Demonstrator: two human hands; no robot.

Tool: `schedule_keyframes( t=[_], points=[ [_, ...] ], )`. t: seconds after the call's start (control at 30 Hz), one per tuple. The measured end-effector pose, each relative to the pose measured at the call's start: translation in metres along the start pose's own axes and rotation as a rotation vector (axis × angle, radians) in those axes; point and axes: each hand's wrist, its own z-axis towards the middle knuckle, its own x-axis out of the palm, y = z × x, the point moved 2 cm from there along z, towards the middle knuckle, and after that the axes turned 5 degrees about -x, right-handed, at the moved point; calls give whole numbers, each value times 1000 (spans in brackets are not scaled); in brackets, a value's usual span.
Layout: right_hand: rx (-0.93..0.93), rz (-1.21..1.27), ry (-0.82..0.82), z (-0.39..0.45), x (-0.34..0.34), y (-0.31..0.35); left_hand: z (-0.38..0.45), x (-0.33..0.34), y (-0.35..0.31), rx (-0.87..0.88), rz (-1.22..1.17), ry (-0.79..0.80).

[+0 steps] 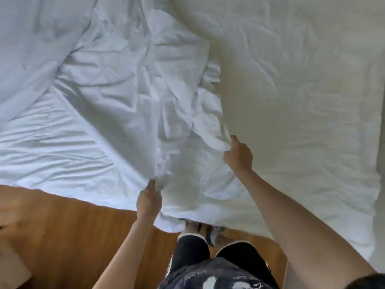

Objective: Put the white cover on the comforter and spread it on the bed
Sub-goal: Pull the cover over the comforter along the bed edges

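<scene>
Head view: two hands, left hand (149, 202) and right hand (238, 156), each apparently gripping one white cover (129, 97).

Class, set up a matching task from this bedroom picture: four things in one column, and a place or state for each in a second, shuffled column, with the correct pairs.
Column A
1. left hand
2. right hand
3. cream quilted comforter
4. brown wooden floor

Column B
a. lies flat, filling the right of the view
b. pinches the crumpled white cover near its hanging edge
c. shows below the bedding, lower left
d. grips a bunched fold of the cover beside the comforter

Pairs: 1-b, 2-d, 3-a, 4-c
</scene>
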Motion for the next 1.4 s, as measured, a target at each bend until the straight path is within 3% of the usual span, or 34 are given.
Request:
schedule_keyframes(
  t=[0.13, 0.27, 0.57, 0.73, 0.9, 1.07, 1.13, 1.23, 1.3, 1.4],
  points=[
    [5, -78, -41, -14, -61, -1, -37, -15, 3, -86, 21, 83],
    [-13, -114, -63, -7, -102, 2, -44, -41, -4, -116, 0, 58],
    [-116, -143, 15, 27, -112, -37, -51, -16, -61, -244, -67, -47],
    [-269, -261, 127, 93, -136, -84, -55, 17, -110, -421, -113, -177],
    [-475, -382, 141, 188, -230, -136, -75, 61, -223, -535, -287, -264],
    [-638, -526, -197, 289, -420, -147, -82, 71, -413, -308, -379, -206],
    [-650, -509, -403, 325, -512, -146, -102, 71, -513, -97, -320, -146],
    [-475, -365, -672, 376, -618, -175, -151, 83, -647, 275, -252, -4],
    [-299, -311, -685, 394, -645, -208, -183, 102, -706, 482, -236, 105],
    [-137, -384, -462, 370, -609, -248, -198, 142, -730, 561, -209, 264]
  ],
)
